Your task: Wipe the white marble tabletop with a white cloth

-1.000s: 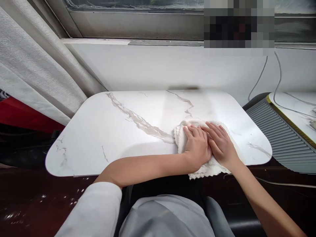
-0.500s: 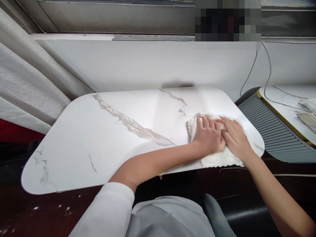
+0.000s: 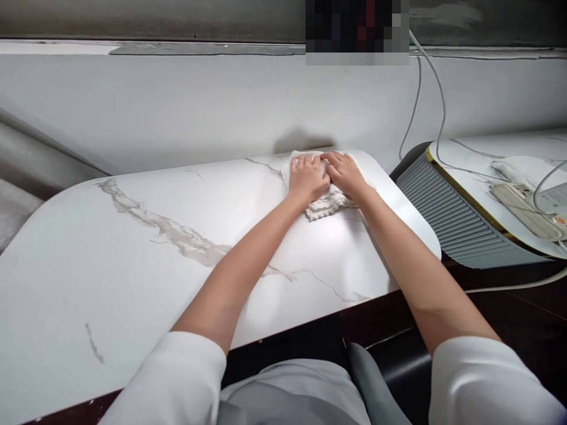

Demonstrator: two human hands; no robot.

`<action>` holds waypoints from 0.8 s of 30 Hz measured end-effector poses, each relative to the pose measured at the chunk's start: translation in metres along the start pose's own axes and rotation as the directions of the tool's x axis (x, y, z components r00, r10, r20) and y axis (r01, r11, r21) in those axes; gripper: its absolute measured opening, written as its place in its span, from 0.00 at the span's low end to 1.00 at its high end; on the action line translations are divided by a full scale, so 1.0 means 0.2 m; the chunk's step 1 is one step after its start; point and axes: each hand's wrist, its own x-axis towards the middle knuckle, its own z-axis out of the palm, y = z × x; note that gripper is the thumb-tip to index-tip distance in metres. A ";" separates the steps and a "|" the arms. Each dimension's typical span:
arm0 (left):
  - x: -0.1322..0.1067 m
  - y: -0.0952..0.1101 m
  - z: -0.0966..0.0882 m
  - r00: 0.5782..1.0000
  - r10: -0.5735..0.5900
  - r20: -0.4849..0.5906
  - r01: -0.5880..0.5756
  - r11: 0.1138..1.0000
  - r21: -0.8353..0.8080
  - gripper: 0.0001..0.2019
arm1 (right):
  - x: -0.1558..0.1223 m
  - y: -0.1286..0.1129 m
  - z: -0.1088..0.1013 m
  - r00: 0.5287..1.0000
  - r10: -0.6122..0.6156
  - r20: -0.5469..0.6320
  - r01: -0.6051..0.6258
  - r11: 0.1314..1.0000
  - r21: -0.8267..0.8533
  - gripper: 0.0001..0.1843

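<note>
A white cloth (image 3: 328,203) lies bunched near the far right corner of a white marble-patterned table (image 3: 133,260). My left hand (image 3: 307,177) presses flat on the cloth's left part, fingers stretched out toward the wall. Beside it, my right hand (image 3: 343,172) lies flat on the cloth's right part, its fingers touching those of the left. Both arms reach far across the tabletop. Most of the cloth is hidden under the hands.
A white wall (image 3: 199,106) rises just behind the table. To the right stands a second marble-topped table (image 3: 482,189) with a grey ribbed side (image 3: 443,212), carrying a power strip (image 3: 525,211), cables (image 3: 425,88) and a white cloth (image 3: 522,168).
Both hands have slid the cloth from the table's near right edge to its far right corner by the wall. The view has shifted left and down.
</note>
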 end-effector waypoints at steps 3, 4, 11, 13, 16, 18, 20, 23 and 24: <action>0.10 -0.06 0.01 1.000 -0.014 -0.006 0.014 1.000 0.006 0.24 | 0.10 0.01 0.03 1.000 0.013 -0.020 -0.012 0.999 0.035 0.25; 0.12 -0.06 0.02 1.000 -0.018 -0.010 0.018 1.000 0.010 0.23 | 0.12 0.02 0.03 1.000 0.012 -0.021 -0.011 0.999 0.047 0.25; 0.26 0.01 0.09 0.999 -0.043 -0.032 0.045 0.997 0.066 0.22 | 0.22 0.18 0.02 0.998 0.012 -0.066 -0.010 0.999 0.030 0.25; 0.30 0.06 0.13 0.998 -0.049 -0.044 0.053 0.996 0.077 0.22 | 0.23 0.25 0.02 0.995 0.032 -0.095 -0.032 0.999 0.000 0.25; 0.36 0.14 0.18 0.998 -0.037 -0.059 0.042 0.996 0.079 0.21 | 0.23 0.37 0.00 0.992 0.040 -0.122 -0.041 0.999 -0.012 0.25; 0.38 0.18 0.20 0.998 -0.019 -0.060 0.023 0.997 0.071 0.22 | 0.22 0.43 0.00 0.987 0.065 -0.149 -0.063 0.998 0.022 0.25; 0.40 0.22 0.22 0.999 -0.007 -0.052 0.010 0.998 0.059 0.23 | 0.20 0.48 -0.01 0.976 0.112 -0.186 -0.100 0.992 0.074 0.25; 0.40 0.28 0.23 1.000 -0.012 -0.026 0.013 0.999 0.032 0.23 | 0.17 0.54 -0.02 0.958 0.183 -0.219 -0.155 0.978 0.136 0.24; 0.39 0.30 0.24 1.000 -0.016 -0.017 0.016 1.000 0.024 0.23 | 0.15 0.55 -0.02 0.955 0.199 -0.220 -0.169 0.975 0.145 0.24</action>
